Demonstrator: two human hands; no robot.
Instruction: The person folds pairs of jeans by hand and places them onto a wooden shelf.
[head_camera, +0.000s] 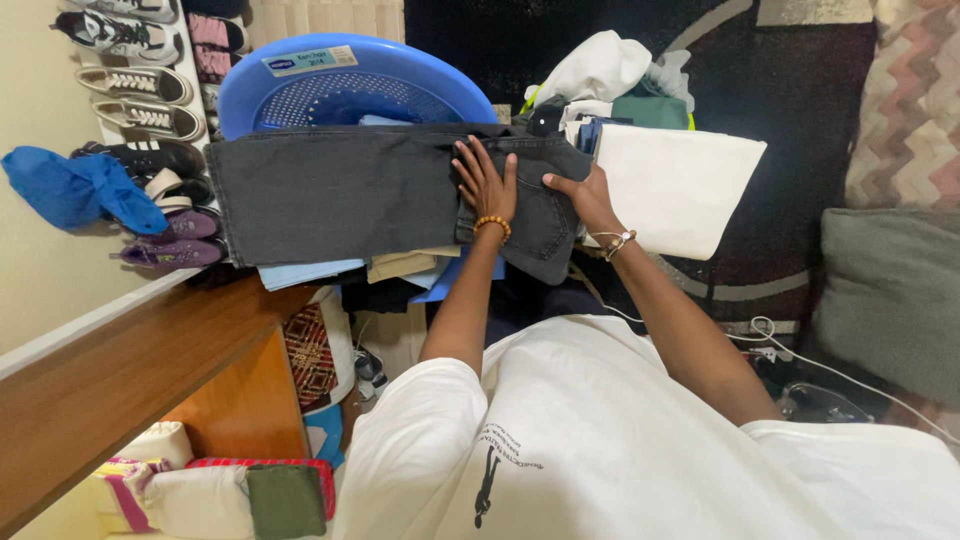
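A pair of dark grey jeans (340, 190) lies folded flat on top of a stack of folded clothes (400, 268). My left hand (485, 182) rests palm down on the jeans near the waist, fingers spread, with a bead bracelet on the wrist. My right hand (582, 198) is at the jeans' waist end with the thumb on top and the fingers curled around the edge, gripping the fabric. A white folded cloth (680, 185) lies right beside that hand.
A blue plastic laundry basket (340, 85) stands behind the jeans. Several shoes (140, 110) line the left side, near a blue cloth (75, 190). A wooden board (130, 370), a grey cushion (890, 300), loose clothes (610, 75) and white cables (800, 355) surround me.
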